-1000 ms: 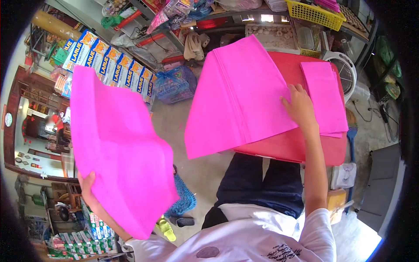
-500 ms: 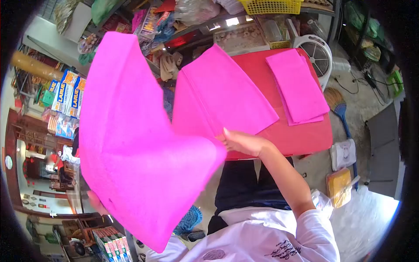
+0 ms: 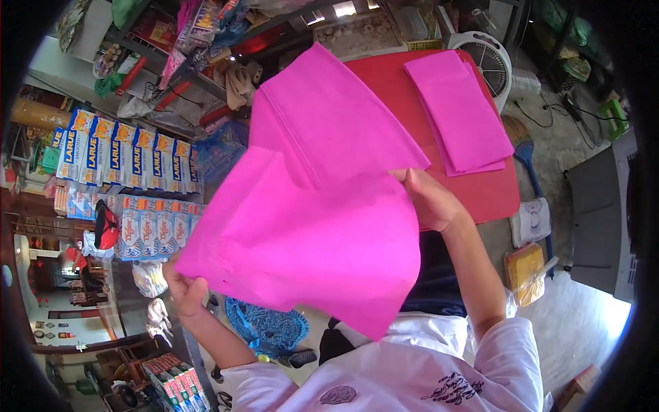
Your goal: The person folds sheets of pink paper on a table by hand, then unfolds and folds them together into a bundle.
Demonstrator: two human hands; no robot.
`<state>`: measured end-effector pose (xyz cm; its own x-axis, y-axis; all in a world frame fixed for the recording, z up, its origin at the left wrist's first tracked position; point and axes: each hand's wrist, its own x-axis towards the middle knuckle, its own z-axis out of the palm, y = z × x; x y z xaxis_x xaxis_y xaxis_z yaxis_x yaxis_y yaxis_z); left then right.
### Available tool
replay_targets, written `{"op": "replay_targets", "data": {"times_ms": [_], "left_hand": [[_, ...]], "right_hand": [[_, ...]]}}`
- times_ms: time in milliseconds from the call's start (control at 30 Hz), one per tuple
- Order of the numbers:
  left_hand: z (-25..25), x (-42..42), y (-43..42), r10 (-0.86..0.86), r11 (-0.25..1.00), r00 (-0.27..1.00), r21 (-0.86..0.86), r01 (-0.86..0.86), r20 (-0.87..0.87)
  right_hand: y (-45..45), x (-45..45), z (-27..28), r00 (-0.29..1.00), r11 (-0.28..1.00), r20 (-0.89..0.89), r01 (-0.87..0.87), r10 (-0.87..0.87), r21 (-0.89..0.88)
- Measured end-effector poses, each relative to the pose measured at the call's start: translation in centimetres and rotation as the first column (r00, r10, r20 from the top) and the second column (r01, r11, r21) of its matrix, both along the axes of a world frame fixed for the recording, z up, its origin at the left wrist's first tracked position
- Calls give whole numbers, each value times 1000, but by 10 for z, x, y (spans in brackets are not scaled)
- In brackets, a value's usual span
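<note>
A bright pink cloth (image 3: 309,240) hangs between my hands in front of my body, sagging in the middle with one corner pointing down. At its left corner, my left hand (image 3: 187,287) pinches the edge between thumb and fingers. My right hand (image 3: 434,199) grips the upper right edge, its fingertips partly hidden by the material. Beyond it, a larger pink cloth (image 3: 336,117) with a creased fold lies on the red table (image 3: 473,199); the held piece overlaps its near part. A folded stack of pink cloth (image 3: 460,113) rests at the table's right.
Several LARUE beer cartons (image 3: 117,151) stand at the left, above Tiger cartons (image 3: 151,226). A white fan (image 3: 484,65) is behind the table's right corner. A blue-handled broom (image 3: 527,161) and a yellow package (image 3: 525,275) lie to the right. Blue woven material (image 3: 264,326) is below.
The held cloth has swung down from upright at the left to lower and more level. My left hand has come into fuller view, and my right hand has moved right and up.
</note>
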<state>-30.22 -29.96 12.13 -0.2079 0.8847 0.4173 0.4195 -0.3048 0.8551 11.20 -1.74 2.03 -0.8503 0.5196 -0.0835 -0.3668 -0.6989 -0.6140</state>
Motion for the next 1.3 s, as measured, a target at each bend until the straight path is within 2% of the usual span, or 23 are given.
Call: {"op": "replay_targets", "data": {"times_ms": [33,67,167,233,300,333,367,467,500,633,700,733,800,833,900,1000,1033,1167,1300], "left_hand": [[5,15,10,-11,1000,998,14,12,-58],[10,24,18,-20,999,993,26,23,-117],[15,21,30,-207,977,953,-1,212,224],[19,28,34,12,996,983,-90,4,185],[24,41,46,74,994,980,-90,-58,183],[26,46,52,88,993,987,-92,-76,132],[29,48,56,100,991,992,-93,-92,80],[34,59,71,131,990,991,-39,-133,-37],[36,62,73,143,989,987,-11,-144,-69],[38,63,77,162,986,978,-28,-167,-133],[32,60,75,136,989,984,-48,-143,-115],[29,60,77,98,995,995,-33,-97,20],[22,61,82,13,1000,960,10,-16,280],[20,63,86,105,994,880,-67,-83,462],[18,70,97,298,954,606,-247,-169,738],[22,82,109,230,954,741,-295,-45,631],[19,83,110,240,954,765,-292,-71,598],[7,84,108,218,972,723,-213,-101,655],[4,89,109,214,976,671,-129,-175,710]], "right_hand": [[0,0,2,1000,993,3,28,-29,111],[-3,0,7,996,987,32,79,-85,137],[-6,3,40,976,953,98,166,-196,252],[2,10,49,970,922,122,154,-210,356],[6,14,69,956,922,146,194,-254,334],[8,14,78,948,921,156,217,-278,324],[9,13,82,911,882,202,260,-358,392],[11,7,95,822,767,181,392,-540,508],[16,11,98,856,809,125,414,-502,418],[29,27,107,854,761,178,319,-489,565],[22,14,112,782,634,159,347,-602,691],[18,9,113,744,566,143,354,-653,745],[21,10,113,772,562,114,344,-625,752],[20,11,114,788,569,89,356,-609,741],[21,13,115,812,567,70,340,-579,750],[24,19,114,818,552,94,293,-567,780],[24,21,113,810,563,108,298,-577,771],[22,23,107,779,605,153,330,-608,724],[22,20,107,781,560,108,337,-616,757]]}}
